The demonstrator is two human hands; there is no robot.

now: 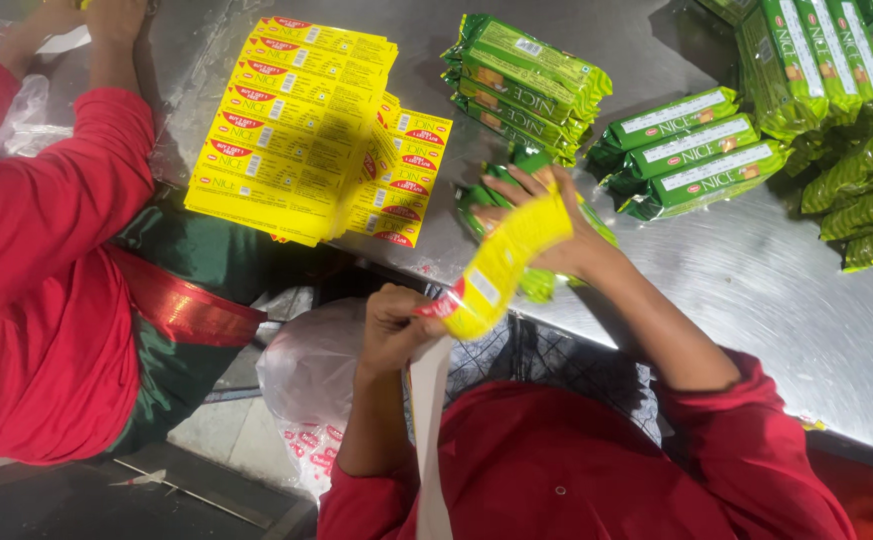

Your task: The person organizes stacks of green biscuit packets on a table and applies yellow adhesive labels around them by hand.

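My left hand (391, 325) grips the lower end of a yellow wrapper sleeve (501, 265) that is bent into a curve. The upper end of the sleeve is held by my right hand (548, 222), which also rests on green biscuit packs (536, 285) lying at the edge of the steel table (756, 290). A white strip (428, 420) hangs down from under my left hand. Both my sleeves are red.
A fanned stack of flat yellow wrappers (296, 120) lies at the left of the table. Stacks of green packs (526, 85) and three side by side (696, 150) sit behind, with more at far right (846, 120). A co-worker's red sleeve (46, 240) is at left. A plastic bag (311, 370) lies below.
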